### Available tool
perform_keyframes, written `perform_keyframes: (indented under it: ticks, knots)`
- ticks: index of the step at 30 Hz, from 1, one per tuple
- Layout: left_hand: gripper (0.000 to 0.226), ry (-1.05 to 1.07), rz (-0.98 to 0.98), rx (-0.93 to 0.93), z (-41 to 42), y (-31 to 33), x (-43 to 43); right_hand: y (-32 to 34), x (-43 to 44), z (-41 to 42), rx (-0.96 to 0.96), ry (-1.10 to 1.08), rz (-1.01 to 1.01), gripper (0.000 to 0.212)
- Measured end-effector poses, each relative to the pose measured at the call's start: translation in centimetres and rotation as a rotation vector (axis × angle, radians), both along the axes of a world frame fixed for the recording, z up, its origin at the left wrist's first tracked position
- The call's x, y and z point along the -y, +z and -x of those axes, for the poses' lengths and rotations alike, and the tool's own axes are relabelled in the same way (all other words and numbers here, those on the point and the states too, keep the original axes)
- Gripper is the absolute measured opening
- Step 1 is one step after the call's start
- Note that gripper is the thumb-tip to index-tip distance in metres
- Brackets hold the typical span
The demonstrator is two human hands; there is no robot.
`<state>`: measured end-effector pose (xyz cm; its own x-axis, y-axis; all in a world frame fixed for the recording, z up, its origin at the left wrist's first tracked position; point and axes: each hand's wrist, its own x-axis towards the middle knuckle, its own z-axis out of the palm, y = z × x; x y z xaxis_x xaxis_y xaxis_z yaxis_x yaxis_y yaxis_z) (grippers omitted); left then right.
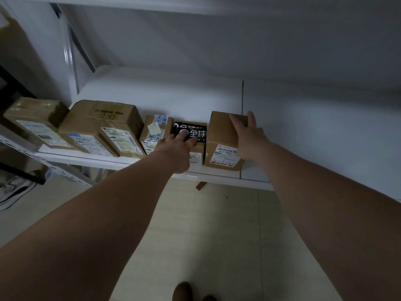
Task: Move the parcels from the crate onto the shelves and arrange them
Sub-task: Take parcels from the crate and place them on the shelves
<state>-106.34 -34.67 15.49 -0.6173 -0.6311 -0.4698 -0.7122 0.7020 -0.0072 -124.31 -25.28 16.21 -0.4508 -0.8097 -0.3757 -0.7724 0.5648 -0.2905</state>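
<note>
**Student:** Head view. What does the shelf carry?

**Tutor:** The white shelf point(178, 94) carries a row of cardboard parcels along its front edge. From the left there is a large box point(112, 118) marked 4-1-6, then a small taped box point(155, 127). Next comes a low box with a black label point(192, 128), and a tall box point(219, 135) ends the row on the right. The last three stand side by side, touching.

**Student:** And the hands?

**Tutor:** Both arms reach forward to the row. The left hand point(176, 146) rests on top of the box with a black label, fingers stretched forward and nearly straight, holding nothing. The right hand point(249, 135) lies against the upper right side of the tall box. Its thumb is laid over the top face and its fingers run straight along the far side. As far as the dim light allows, it presses the box rather than clasps it.

**Student:** What surrounds the shelf?

**Tutor:** A neighbouring rack point(19, 144) at the left holds a further parcel point(36, 118). Below lies a tiled floor point(217, 235), with a sports shoe point(15, 190) at the far left. The person's feet point(183, 290) show at the lower edge.
</note>
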Motion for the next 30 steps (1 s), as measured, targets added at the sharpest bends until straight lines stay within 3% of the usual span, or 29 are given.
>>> perform_keyframes:
  ticks: [12,25,30]
  knots:
    - [0.071,-0.007,0.249,-0.104,-1.0,6.4,-2.7,5.4,-2.9,-2.8,-0.039,0.03,0.071,0.097]
    - [0.058,-0.013,0.401,-0.331,-6.3,14.7,-9.2,13.8,-7.8,-10.0,-0.262,0.159,0.337,0.058]
    - [0.064,0.006,0.457,-0.371,-9.6,16.4,-11.2,15.4,-9.8,-13.0,-0.308,0.176,0.356,0.063]
